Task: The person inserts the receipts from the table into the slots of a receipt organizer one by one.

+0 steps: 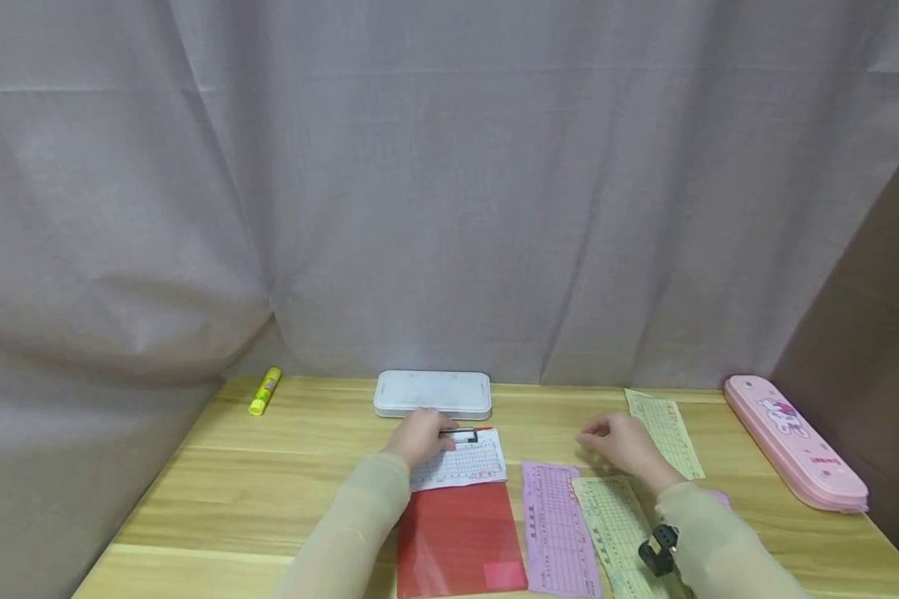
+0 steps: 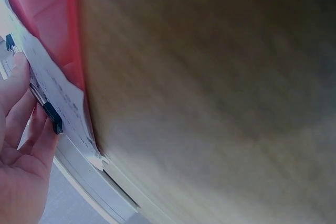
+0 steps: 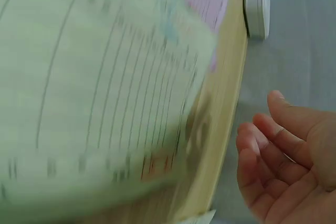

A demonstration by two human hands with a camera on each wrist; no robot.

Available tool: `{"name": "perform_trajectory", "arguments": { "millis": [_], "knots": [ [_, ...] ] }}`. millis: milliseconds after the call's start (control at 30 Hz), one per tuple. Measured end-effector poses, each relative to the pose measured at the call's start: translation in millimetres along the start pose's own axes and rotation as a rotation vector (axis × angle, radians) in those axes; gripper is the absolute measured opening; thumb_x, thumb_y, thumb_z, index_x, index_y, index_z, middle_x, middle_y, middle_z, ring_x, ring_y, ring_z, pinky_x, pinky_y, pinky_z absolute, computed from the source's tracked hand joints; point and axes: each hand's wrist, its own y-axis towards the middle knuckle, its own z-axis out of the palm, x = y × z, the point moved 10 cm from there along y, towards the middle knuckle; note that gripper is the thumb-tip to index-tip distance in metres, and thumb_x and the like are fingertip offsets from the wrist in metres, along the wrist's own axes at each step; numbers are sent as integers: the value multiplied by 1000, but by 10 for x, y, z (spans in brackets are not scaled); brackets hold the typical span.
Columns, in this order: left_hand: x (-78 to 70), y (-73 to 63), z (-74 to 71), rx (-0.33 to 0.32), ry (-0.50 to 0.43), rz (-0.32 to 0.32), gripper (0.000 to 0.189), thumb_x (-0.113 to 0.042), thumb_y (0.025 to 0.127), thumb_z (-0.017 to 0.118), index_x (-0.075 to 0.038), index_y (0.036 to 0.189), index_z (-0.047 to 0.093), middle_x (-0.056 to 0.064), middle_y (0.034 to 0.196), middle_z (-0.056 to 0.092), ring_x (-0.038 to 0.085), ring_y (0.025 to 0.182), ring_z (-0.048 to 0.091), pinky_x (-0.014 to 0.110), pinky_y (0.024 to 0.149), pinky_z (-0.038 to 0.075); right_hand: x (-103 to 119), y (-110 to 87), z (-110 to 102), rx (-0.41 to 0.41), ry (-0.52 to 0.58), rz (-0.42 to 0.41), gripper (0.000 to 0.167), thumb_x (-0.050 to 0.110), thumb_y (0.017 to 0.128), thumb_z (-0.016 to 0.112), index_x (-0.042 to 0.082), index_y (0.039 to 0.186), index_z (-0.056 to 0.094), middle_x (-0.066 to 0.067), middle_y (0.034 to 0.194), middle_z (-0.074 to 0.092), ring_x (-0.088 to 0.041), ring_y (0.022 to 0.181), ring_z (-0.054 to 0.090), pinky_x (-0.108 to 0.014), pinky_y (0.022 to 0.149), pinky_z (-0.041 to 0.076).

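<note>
At the top of a red folder point(image 1: 457, 532), my left hand point(image 1: 419, 438) grips a clip with black ends point(image 1: 460, 433). A white printed form point(image 1: 468, 462) lies under that clip, over the folder's upper part. In the left wrist view the thumb is on one side of the clip point(image 2: 53, 116) and the fingers are on the other. My right hand point(image 1: 625, 445) hovers above the table with loosely curled fingers and nothing in them. Below it lie a pale green form point(image 1: 607, 507) and a purple form point(image 1: 558, 524), side by side right of the folder.
A white case point(image 1: 433, 393) stands behind the folder, against the grey curtain point(image 1: 449, 208). Another green form point(image 1: 667, 428) lies beyond my right hand. A pink pencil case point(image 1: 797, 449) sits at the right edge, and a yellow glue stick point(image 1: 265, 391) lies far left.
</note>
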Motion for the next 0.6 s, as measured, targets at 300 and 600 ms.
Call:
{"name": "perform_trajectory", "arguments": {
  "millis": [300,600],
  "knots": [
    [-48,29,-14,9,-8,-13,29,-25,78,78,-15,105,75,-3,100,73,14,96,66,30,85,52,-304,-41,-370,-22,-70,-52,19,17,88,66,-1,96,68,-10,89,68,-23,81,61,-39,68,51],
    [-37,7,-35,-5,-26,8,26,-22,77,78,-12,102,75,-1,97,73,16,94,67,30,85,52,-765,31,-569,-80,-103,-7,20,15,89,64,-3,97,67,-16,90,68,-29,82,62,-47,71,50]
  ]
}}
